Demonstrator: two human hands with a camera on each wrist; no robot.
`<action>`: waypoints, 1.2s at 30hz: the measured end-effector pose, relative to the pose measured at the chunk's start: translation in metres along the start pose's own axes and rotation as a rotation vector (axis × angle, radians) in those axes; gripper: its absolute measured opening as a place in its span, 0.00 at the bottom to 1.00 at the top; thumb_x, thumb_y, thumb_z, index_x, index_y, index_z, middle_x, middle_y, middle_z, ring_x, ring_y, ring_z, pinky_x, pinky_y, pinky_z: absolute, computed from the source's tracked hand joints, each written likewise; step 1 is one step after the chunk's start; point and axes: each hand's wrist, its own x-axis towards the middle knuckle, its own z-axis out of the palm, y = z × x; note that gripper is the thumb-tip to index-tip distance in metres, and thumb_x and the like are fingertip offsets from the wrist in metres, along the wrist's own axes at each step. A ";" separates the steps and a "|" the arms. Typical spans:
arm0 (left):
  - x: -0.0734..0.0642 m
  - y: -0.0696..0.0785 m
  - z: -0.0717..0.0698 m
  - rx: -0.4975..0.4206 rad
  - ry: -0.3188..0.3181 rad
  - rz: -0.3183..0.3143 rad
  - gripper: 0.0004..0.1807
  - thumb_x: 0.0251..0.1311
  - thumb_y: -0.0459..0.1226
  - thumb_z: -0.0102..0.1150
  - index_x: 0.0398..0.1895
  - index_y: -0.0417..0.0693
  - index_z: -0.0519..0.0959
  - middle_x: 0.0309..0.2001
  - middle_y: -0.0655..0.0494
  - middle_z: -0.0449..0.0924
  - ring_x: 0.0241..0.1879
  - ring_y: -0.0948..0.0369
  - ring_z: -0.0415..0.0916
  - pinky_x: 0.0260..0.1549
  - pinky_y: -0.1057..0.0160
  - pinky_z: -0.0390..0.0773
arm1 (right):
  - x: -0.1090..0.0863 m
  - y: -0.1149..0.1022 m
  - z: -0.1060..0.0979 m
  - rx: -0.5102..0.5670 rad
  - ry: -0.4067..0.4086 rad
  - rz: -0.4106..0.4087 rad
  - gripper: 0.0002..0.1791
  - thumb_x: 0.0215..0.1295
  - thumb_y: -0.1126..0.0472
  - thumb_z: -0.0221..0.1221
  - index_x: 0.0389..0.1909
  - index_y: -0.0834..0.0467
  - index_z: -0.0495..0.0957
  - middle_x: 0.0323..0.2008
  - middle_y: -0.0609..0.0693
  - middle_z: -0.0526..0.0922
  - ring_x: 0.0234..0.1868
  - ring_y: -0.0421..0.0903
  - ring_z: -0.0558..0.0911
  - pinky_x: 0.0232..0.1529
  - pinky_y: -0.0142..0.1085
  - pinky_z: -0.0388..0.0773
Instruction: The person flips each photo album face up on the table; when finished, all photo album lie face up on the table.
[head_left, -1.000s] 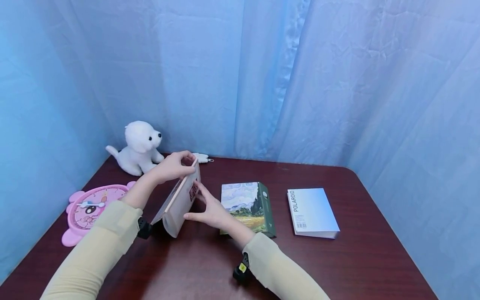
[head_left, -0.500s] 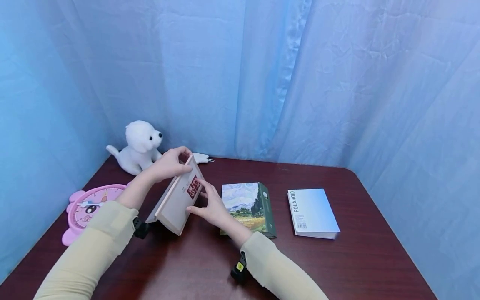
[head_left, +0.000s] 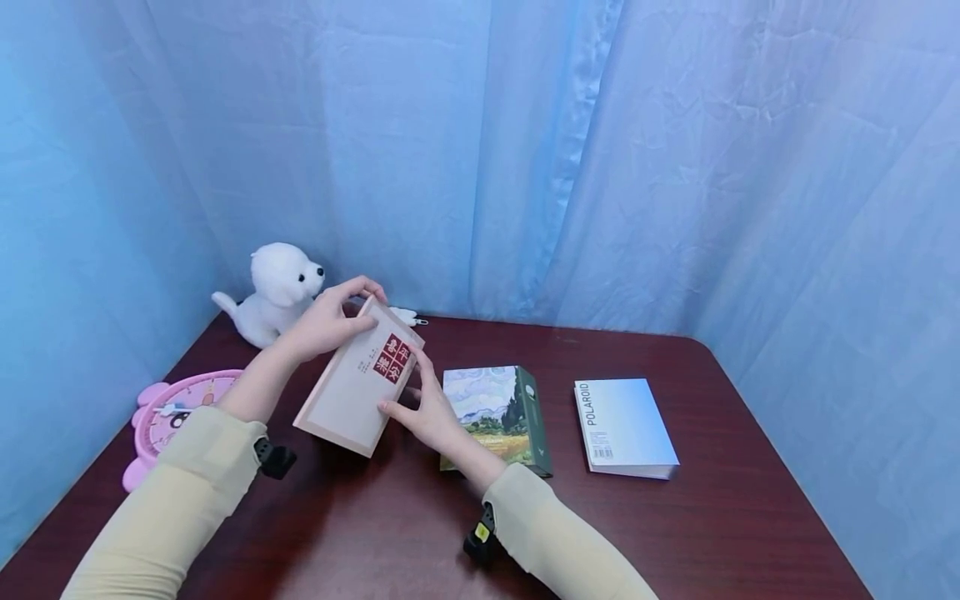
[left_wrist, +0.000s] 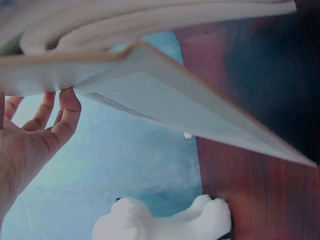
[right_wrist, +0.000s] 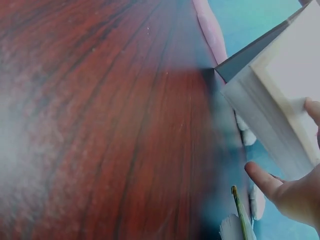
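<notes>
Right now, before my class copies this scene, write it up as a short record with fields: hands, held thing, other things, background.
Left hand: left hand pinches the top edge of the book
Right hand: right hand touches the book, thumb and finger spread
Held thing: cream book, tilted, red block of characters on its cover
Left side: pink clock, partly hidden by a sleeve; white toy dog behind it
Middle: landscape-covered book or box
Right side: POLAROID book
Table: dark red-brown
Background: blue curtain
</notes>
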 end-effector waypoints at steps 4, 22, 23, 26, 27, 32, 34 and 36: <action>-0.002 0.002 -0.004 0.012 0.029 0.035 0.11 0.60 0.31 0.54 0.47 0.43 0.75 0.48 0.44 0.76 0.35 0.55 0.76 0.27 0.63 0.80 | 0.001 0.002 -0.002 0.042 0.002 -0.042 0.51 0.60 0.51 0.63 0.74 0.38 0.37 0.71 0.56 0.51 0.64 0.56 0.68 0.60 0.48 0.69; -0.008 -0.007 -0.009 -0.158 0.094 -0.085 0.13 0.66 0.32 0.52 0.50 0.35 0.75 0.58 0.40 0.72 0.34 0.65 0.77 0.30 0.67 0.80 | 0.002 0.000 -0.018 0.137 -0.051 -0.100 0.54 0.63 0.57 0.60 0.74 0.38 0.28 0.75 0.53 0.39 0.62 0.59 0.69 0.52 0.44 0.76; -0.008 -0.009 -0.009 -0.167 0.096 -0.094 0.13 0.66 0.32 0.51 0.50 0.35 0.75 0.57 0.40 0.72 0.34 0.65 0.77 0.30 0.67 0.80 | 0.003 0.000 -0.019 0.119 -0.046 -0.091 0.54 0.63 0.55 0.61 0.74 0.37 0.29 0.75 0.51 0.38 0.63 0.57 0.68 0.55 0.44 0.74; -0.010 -0.016 -0.009 -0.171 0.107 -0.110 0.13 0.65 0.32 0.51 0.50 0.34 0.74 0.55 0.38 0.73 0.33 0.66 0.77 0.30 0.67 0.80 | 0.003 -0.003 -0.020 0.049 -0.041 -0.065 0.50 0.62 0.49 0.61 0.74 0.34 0.34 0.75 0.50 0.41 0.66 0.54 0.64 0.60 0.46 0.69; -0.011 -0.019 -0.009 -0.168 0.109 -0.119 0.13 0.65 0.32 0.51 0.50 0.34 0.74 0.54 0.37 0.73 0.32 0.66 0.77 0.29 0.67 0.80 | 0.002 -0.004 -0.021 0.022 -0.042 -0.059 0.49 0.61 0.47 0.61 0.73 0.33 0.36 0.74 0.51 0.43 0.66 0.54 0.64 0.60 0.46 0.68; -0.016 -0.034 -0.011 -0.111 0.119 -0.171 0.14 0.66 0.34 0.52 0.52 0.36 0.75 0.52 0.36 0.74 0.33 0.65 0.76 0.30 0.68 0.79 | 0.001 -0.002 -0.020 -0.053 -0.063 -0.032 0.46 0.60 0.49 0.62 0.73 0.33 0.45 0.72 0.56 0.48 0.59 0.57 0.70 0.50 0.45 0.77; -0.018 -0.041 -0.011 -0.083 0.117 -0.200 0.15 0.66 0.36 0.53 0.53 0.37 0.75 0.52 0.37 0.75 0.34 0.64 0.76 0.31 0.68 0.79 | 0.001 0.000 -0.019 -0.067 -0.079 -0.012 0.45 0.59 0.50 0.63 0.72 0.33 0.47 0.73 0.55 0.44 0.59 0.55 0.69 0.48 0.44 0.78; -0.020 -0.047 -0.010 -0.051 0.111 -0.226 0.16 0.65 0.37 0.55 0.53 0.39 0.75 0.51 0.38 0.76 0.35 0.62 0.76 0.31 0.69 0.79 | 0.001 0.002 -0.019 -0.086 -0.094 0.001 0.45 0.58 0.51 0.65 0.72 0.34 0.49 0.74 0.55 0.40 0.61 0.54 0.68 0.50 0.45 0.77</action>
